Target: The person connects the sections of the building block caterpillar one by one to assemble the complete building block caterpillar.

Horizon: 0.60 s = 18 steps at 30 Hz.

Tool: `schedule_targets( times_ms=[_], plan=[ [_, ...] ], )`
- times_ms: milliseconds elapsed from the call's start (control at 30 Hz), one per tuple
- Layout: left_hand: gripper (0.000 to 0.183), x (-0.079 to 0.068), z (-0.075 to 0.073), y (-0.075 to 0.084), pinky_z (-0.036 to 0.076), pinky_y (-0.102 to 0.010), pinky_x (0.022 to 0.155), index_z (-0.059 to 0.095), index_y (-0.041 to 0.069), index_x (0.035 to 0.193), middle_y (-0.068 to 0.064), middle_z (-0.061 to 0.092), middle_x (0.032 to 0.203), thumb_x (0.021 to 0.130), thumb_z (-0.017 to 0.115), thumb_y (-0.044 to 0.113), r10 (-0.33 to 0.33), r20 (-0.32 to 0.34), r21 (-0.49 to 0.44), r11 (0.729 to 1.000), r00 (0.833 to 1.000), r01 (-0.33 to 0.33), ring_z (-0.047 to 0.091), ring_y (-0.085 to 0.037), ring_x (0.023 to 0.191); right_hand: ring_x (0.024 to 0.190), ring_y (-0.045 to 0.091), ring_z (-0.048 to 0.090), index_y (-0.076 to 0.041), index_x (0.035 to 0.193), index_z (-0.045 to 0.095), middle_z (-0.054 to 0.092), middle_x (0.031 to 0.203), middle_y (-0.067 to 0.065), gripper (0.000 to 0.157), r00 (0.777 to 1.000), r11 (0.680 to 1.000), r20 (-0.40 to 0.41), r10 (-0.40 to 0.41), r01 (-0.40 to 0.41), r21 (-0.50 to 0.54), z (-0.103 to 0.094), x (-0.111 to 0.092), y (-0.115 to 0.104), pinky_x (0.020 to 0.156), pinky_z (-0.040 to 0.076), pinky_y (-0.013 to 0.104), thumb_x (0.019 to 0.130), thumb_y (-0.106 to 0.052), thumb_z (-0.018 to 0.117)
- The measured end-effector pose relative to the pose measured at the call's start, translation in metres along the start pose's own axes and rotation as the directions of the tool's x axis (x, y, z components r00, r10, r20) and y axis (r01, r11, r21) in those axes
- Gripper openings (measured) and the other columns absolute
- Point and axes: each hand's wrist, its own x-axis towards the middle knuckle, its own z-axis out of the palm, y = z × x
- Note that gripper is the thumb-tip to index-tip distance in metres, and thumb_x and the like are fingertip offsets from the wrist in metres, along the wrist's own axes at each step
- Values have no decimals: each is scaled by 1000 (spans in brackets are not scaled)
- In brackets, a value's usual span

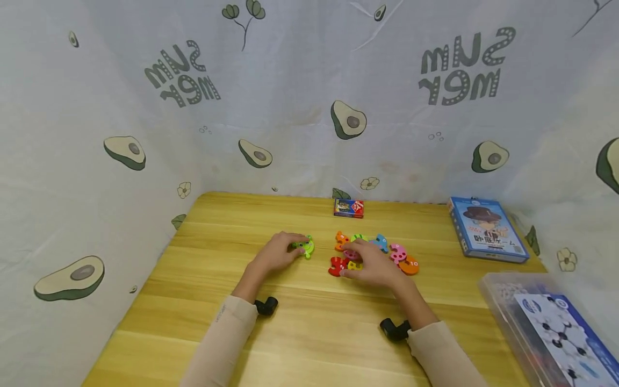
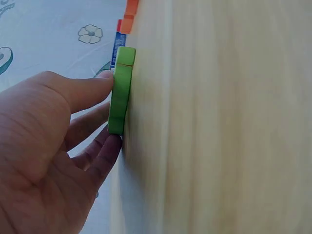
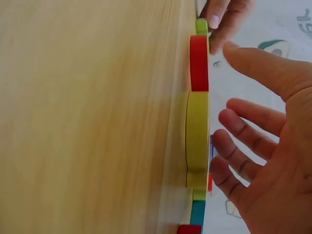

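Sorting pieces [image 1: 337, 266] seems in hand: the left hand [image 1: 278, 252] pinches the frog [image 1: 308, 246]; the right hand [image 1: 375, 264] hovers, fingers apart. Gripping another piece would call for closing them.

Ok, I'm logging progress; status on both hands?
Left hand pinching green piece. Right hand over red piece and yellow piece, holding nothing. Nothing visibly blocking either.
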Motion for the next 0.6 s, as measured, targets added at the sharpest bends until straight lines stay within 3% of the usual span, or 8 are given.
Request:
schedule_targets(
  times_ms=[233,467,600],
  plan=[
    [35,-5,7,-2,46,-47,115,69,16,136,-6,66,141,102,66,24,24,-38,-62,998,999,-26,57,-28,137,138,34,51,-15,139,64,56,147,11,57,999,1000,44,19,-20,19,11,-1,-8,116,42,58,88,-33,82],
    [33,-6,11,-6,46,-47,115,72,18,133,-5,66,141,101,67,25,12,-76,-105,994,997,-20,57,-28,137,143,37,46,-12,134,67,60,144,12,48,1000,1000,25,15,-15,-9,16,1,-15,120,36,58,91,-29,80],
    [31,-5,12,-5,44,-47,116,73,18,131,-5,67,140,102,67,24,7,-88,-104,994,996,-17,57,-29,136,134,32,53,-12,134,68,64,138,9,49,1000,1000,-8,18,-18,13,17,2,-16,115,43,54,90,-29,81]
  ],
)
